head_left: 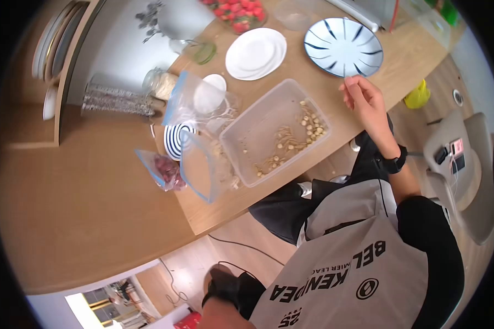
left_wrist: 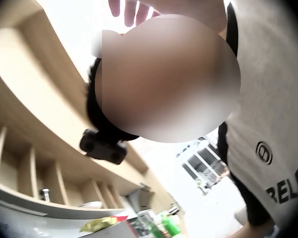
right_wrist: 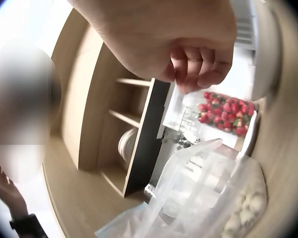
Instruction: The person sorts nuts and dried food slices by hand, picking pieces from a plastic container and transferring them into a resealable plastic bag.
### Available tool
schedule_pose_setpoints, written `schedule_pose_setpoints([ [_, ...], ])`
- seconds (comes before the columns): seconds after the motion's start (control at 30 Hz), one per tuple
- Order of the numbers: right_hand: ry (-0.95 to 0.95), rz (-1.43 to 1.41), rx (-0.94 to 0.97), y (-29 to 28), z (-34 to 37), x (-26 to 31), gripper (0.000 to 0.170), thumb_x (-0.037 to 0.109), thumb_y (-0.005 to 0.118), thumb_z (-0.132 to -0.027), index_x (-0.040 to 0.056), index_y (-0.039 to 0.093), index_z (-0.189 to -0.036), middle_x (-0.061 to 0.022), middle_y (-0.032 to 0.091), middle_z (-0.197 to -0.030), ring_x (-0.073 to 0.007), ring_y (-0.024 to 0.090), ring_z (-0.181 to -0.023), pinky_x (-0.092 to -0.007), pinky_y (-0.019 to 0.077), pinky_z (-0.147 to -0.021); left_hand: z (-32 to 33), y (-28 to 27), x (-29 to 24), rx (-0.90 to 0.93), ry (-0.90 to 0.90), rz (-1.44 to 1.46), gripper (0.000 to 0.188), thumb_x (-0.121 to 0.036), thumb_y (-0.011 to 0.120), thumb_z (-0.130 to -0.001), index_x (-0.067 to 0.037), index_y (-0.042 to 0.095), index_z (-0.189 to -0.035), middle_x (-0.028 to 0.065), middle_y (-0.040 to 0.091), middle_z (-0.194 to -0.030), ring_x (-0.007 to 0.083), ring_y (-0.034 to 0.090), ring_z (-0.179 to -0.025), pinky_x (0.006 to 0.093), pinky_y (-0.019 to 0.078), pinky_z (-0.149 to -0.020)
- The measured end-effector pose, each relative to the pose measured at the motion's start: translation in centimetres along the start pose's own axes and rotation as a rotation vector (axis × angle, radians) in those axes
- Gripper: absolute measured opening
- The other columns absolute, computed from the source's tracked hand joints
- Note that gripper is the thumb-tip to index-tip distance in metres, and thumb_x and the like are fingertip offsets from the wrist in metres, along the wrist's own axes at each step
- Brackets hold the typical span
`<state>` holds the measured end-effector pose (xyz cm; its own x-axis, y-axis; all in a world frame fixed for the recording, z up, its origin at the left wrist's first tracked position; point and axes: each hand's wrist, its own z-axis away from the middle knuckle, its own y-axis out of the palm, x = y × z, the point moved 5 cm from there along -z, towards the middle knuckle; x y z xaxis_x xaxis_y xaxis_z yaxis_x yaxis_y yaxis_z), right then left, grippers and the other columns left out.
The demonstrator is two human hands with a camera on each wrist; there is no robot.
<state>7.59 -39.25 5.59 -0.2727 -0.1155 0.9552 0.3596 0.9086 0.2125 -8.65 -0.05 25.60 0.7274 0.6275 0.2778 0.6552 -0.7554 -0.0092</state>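
Observation:
In the head view my right hand (head_left: 365,104) hovers beside the blue-striped plate (head_left: 343,46), its fingers loosely bent with nothing visible in them. The right wrist view shows that hand (right_wrist: 174,44) from close up, fingertips bunched. Low in the head view, my left hand (head_left: 219,271) is dark and away from the table. Its relaxed fingers appear at the top of the left wrist view, where the hand (left_wrist: 184,11) is partly cut off. A clear bin (head_left: 252,129) on the table holds small pale pieces (head_left: 313,123). Open zip bags (head_left: 200,167) lie beside it.
White plates (head_left: 256,53), a tub of strawberries (head_left: 239,13) and a glass jar (head_left: 160,83) stand along the table's far side. A small bag of dark red pieces (head_left: 167,170) lies left. Chairs (head_left: 466,164) are at the right; a cable (head_left: 247,247) crosses the floor.

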Motion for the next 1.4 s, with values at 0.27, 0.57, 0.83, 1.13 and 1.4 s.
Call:
schedule_pose_setpoints([
  [0.27, 0.018, 0.296, 0.07, -0.9, 3.3, -3.7, 0.029, 0.022, 0.059, -0.11, 0.0006, 0.068, -0.093, 0.0004, 0.055, -0.069, -0.0067, 0.05, -0.063, -0.0274, 0.0395, -0.056, -1.6, 3.5, -2.7, -0.02, -0.027, 0.249, 0.053, -0.051, 0.057, -0.099, -0.003, 0.062, -0.122, 0.0167, 0.063, -0.125, 0.0333, 0.054, -0.113, 0.0515, 0.0429, -0.096],
  [0.57, -0.226, 0.43, 0.173, -0.3, 3.0, -2.8, 0.025, 0.017, 0.064, -0.101, 0.0, 0.06, -0.082, -0.0163, 0.053, -0.065, -0.0343, 0.051, -0.057, -0.0428, 0.0416, -0.056, -2.6, 6.2, -4.5, -0.052, -0.09, 0.498, 0.054, -0.05, 0.053, -0.101, -0.003, 0.061, -0.126, 0.0171, 0.062, -0.129, 0.0343, 0.053, -0.118, 0.052, 0.0429, -0.099],
  [0.83, -0.264, 0.503, 0.164, -0.2, 3.2, -2.7, 0.024, 0.017, 0.063, -0.098, -0.0009, 0.06, -0.082, -0.0192, 0.058, -0.069, -0.0407, 0.055, -0.064, -0.047, 0.0441, -0.059, -2.2, 6.7, -5.8, -0.105, -0.196, 0.66, 0.054, -0.05, 0.05, -0.103, -0.004, 0.06, -0.129, 0.0174, 0.061, -0.133, 0.0351, 0.053, -0.122, 0.0524, 0.0429, -0.103],
  [1.13, -0.295, 0.574, 0.15, -0.1, 3.1, -3.5, 0.025, 0.019, 0.065, -0.101, -0.0008, 0.063, -0.087, -0.0152, 0.054, -0.068, -0.0309, 0.053, -0.059, -0.0396, 0.043, -0.057, -1.0, 6.2, -6.8, -0.192, -0.31, 0.784, 0.055, -0.049, 0.047, -0.105, -0.004, 0.059, -0.133, 0.0178, 0.06, -0.138, 0.0361, 0.052, -0.127, 0.0528, 0.0429, -0.106],
  [1.4, -0.248, 0.605, 0.156, 0.1, 3.1, -3.9, 0.022, 0.019, 0.066, -0.101, -0.001, 0.068, -0.092, -0.0157, 0.057, -0.07, -0.0268, 0.055, -0.059, -0.037, 0.0439, -0.057, -0.8, 5.3, -7.8, -0.271, -0.397, 0.876, 0.055, -0.049, 0.044, -0.107, -0.005, 0.059, -0.137, 0.0181, 0.059, -0.142, 0.037, 0.052, -0.132, 0.0532, 0.043, -0.109],
])
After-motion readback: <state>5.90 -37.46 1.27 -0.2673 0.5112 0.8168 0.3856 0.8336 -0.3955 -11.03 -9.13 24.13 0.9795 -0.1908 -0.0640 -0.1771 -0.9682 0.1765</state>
